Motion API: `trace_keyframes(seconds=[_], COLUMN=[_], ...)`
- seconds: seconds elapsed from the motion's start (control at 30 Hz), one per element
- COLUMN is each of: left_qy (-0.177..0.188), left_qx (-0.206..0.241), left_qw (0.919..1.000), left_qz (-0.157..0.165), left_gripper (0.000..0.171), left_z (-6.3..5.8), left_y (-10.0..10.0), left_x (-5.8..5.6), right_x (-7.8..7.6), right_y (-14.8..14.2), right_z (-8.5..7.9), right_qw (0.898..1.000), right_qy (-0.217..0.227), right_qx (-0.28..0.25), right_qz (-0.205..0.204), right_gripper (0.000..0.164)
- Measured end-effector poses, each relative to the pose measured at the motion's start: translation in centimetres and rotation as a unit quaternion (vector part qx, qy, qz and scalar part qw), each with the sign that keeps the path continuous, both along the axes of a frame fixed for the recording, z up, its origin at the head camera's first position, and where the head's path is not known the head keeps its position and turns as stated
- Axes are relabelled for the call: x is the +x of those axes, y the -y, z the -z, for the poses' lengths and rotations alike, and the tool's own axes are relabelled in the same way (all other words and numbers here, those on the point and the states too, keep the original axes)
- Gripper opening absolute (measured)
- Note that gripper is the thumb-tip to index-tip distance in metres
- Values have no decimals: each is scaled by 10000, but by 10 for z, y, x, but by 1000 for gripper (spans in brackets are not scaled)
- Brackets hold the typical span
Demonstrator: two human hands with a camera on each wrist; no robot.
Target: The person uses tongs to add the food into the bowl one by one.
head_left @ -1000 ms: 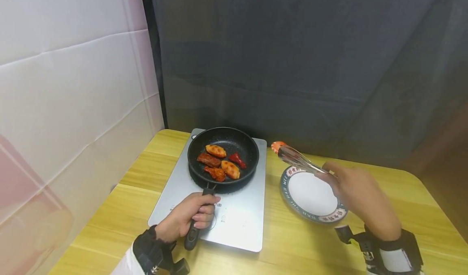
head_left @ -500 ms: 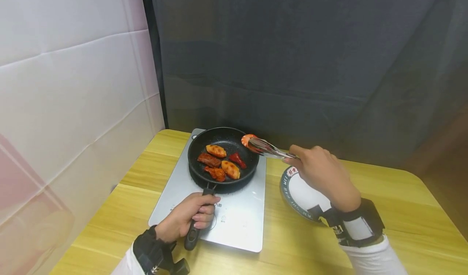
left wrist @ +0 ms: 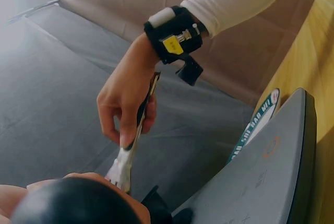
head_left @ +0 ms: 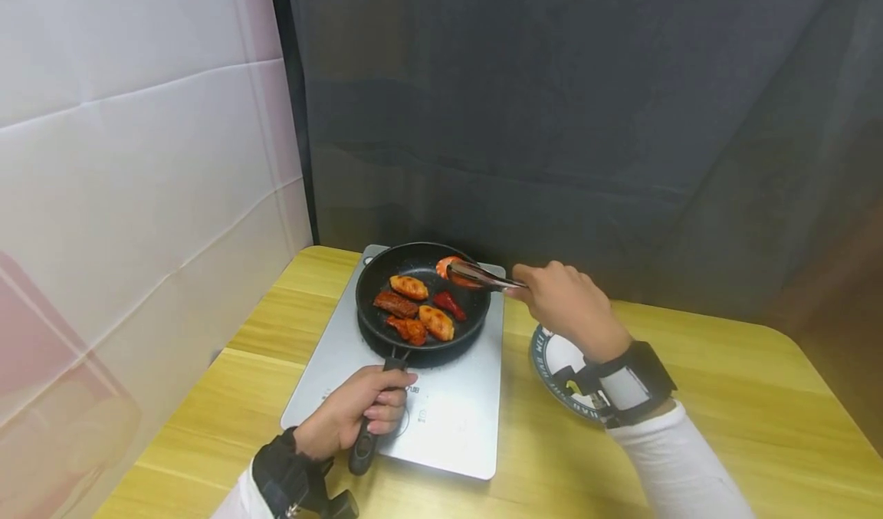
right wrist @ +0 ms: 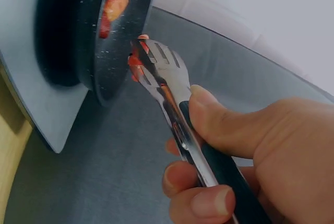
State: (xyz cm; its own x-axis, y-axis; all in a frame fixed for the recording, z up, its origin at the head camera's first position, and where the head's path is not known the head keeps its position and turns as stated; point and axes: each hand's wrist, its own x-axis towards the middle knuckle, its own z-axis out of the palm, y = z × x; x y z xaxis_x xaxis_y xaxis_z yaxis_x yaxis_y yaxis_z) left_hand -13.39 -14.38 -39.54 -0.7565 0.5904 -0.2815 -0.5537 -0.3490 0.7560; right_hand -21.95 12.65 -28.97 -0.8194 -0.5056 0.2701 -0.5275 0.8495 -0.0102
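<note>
My left hand (head_left: 366, 408) grips the handle (head_left: 362, 450) of a black frying pan (head_left: 412, 258). In the pan lie several browned and red pieces of food, among them two golden wing-like pieces (head_left: 437, 323), a dark slab of meat (head_left: 395, 303) and a deep red piece (head_left: 450, 304). My right hand (head_left: 569, 304) holds metal food tongs (right wrist: 175, 85) with dark grips, thumb on one arm and fingers under the other. Pinched in the tongs' tips is an orange piece with pale stripes, shrimp-like (head_left: 447, 267), over the pan's far right side.
Under the pan is a flat silver induction cooktop (head_left: 462, 442) on a yellow wooden table (head_left: 724, 396). A white plate with a green lettered rim (head_left: 541, 366) stands right of it, partly behind my right wrist. A dark curtain (head_left: 586, 120) hangs behind, a pale one (head_left: 138, 159) at left.
My right hand has moved left from over the plate to the pan, carrying the tongs and the shrimp-like piece. My left hand stays on the handle.
</note>
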Motion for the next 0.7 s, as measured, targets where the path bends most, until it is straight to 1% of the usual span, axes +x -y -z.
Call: trace_keyframes(seconds=[0.1,0.27,0.5,0.7], left_qy=[-72,-126,-76,69], left_qx=[-22,5,-19,56], left_qw=[10000,9999,10000,10000], left_qz=[-18,13,-22,-15], left_gripper=[27,27,27,26], left_z=[0,0,1,0], left_y=[0,-1,-1,0], left_x=[0,-1,0,1], right_x=[-7,-17,-26,-31], right_y=[5,10,18,23], right_z=[2,10,17,15], right_qw=[10000,9999,9985,9979], right_qy=[-14,100,498,588], right_qx=[50,-20,-8,103], right_qz=[-11,75,237,262], right_gripper=[20,22,17,14])
